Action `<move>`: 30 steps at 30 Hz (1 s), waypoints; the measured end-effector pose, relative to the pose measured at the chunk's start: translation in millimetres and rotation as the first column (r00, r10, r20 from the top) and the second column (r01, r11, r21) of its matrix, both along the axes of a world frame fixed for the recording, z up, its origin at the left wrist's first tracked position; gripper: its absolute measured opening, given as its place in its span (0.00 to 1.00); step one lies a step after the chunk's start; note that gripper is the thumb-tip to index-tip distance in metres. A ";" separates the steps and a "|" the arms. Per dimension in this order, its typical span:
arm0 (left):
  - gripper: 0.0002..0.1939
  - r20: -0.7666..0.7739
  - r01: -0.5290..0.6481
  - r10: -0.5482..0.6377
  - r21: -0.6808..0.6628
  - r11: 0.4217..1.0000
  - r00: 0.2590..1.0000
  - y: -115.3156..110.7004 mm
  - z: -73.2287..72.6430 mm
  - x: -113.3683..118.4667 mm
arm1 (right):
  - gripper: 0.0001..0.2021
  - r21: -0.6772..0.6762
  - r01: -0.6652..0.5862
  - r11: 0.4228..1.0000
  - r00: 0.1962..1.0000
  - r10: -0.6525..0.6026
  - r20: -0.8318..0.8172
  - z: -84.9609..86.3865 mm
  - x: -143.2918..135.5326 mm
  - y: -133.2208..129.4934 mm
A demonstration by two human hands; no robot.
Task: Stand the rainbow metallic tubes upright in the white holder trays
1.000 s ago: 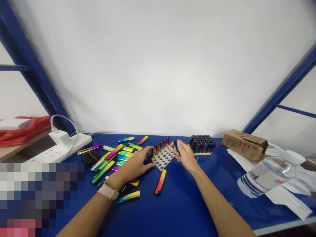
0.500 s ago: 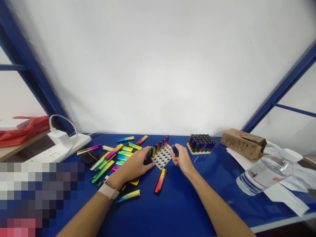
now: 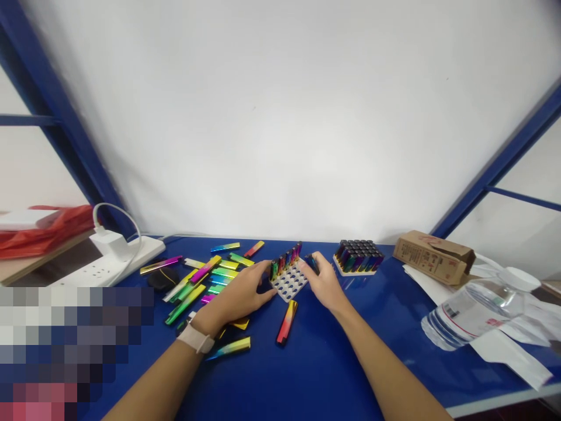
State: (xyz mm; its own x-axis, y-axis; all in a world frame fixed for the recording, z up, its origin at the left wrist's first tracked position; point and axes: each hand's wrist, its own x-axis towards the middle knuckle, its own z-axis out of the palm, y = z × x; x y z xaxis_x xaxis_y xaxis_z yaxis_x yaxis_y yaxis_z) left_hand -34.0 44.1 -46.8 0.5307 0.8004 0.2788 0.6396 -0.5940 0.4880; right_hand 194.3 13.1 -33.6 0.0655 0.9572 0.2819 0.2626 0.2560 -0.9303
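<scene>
The left hand (image 3: 245, 291) spreads its fingers at one holed tray (image 3: 291, 283); the right hand (image 3: 325, 284) pinches one dark lighter (image 3: 311, 261).

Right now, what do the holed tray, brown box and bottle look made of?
Holed tray: probably plastic, matte white; flat and opaque, though coated card is possible.
Brown box: cardboard, dull finish; printed panels, folded edges.
Bottle: likely plastic, clear and glossy; see-through, ridged walls.
</scene>
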 end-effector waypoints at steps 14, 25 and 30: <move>0.16 0.051 0.040 -0.039 -0.003 0.999 0.998 -2.1 6.6 3.3 | 0.13 0.078 -0.108 0.991 0.918 0.070 0.390 1.6 -21.0 -0.3; 0.13 0.062 0.078 -0.078 0.002 0.997 0.995 -4.5 9.2 4.3 | 0.13 0.002 -0.053 0.999 0.755 0.038 0.655 -1.4 -40.3 -0.9; 0.12 0.084 0.085 -0.085 0.002 0.996 0.993 -5.2 10.1 4.9 | 0.16 0.042 0.012 0.999 0.703 -0.038 0.710 -1.0 -42.3 -3.2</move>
State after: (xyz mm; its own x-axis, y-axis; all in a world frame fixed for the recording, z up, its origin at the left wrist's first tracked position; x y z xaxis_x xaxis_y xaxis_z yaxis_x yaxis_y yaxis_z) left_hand -29.1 38.9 -36.8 0.5716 0.7538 0.3242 0.5435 -0.6438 0.5386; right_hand 152.0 9.9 -34.6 -0.1426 0.9479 0.2849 0.8490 0.2651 -0.4571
